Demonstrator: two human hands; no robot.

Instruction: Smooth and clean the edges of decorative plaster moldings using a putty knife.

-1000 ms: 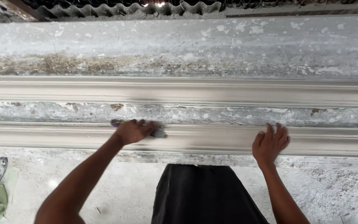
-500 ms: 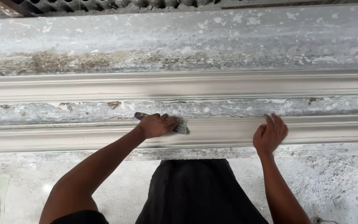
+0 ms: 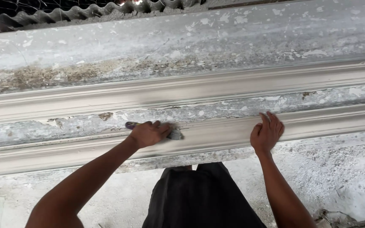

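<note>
Long work bench [image 3: 233, 38], grey and plaster-spattered, spanning the full width of view; brown staining along its far left portion. Corrugated sheet [image 3: 106, 10] standing beyond the far edge.

Two long cast mouldings lying lengthwise on the bench, parallel. Far moulding [image 3: 191, 90] pale and even in surface. Near moulding [image 3: 216, 135] running along the near edge, directly under both hands; flaked grey plaster strip [image 3: 77, 124] between the two, ragged and chipped at left.

Floor [image 3: 343, 177] below the near edge, littered with white crumbs and dust. Dark garment [image 3: 199, 198] of the worker at bottom centre.

Right hand [image 3: 268, 131] released, palm flat and fingers spread on the near moulding, grasping nothing, apparently steadying the piece.

Left hand [image 3: 146, 134] clenched around a small hand tool [image 3: 175, 134], purple handle end showing at left of the fist, grey blade tip pressed to the upper edge of the near moulding, just left of mid-length.

Progress, as a judgement: surface near the blade looking smooth and wet-grey; rough, flaked edge toward the left end apparently unfinished. Stretch right of the flat hand appearing tidy, though unconfirmed at this resolution. Finishing judged partway.
</note>
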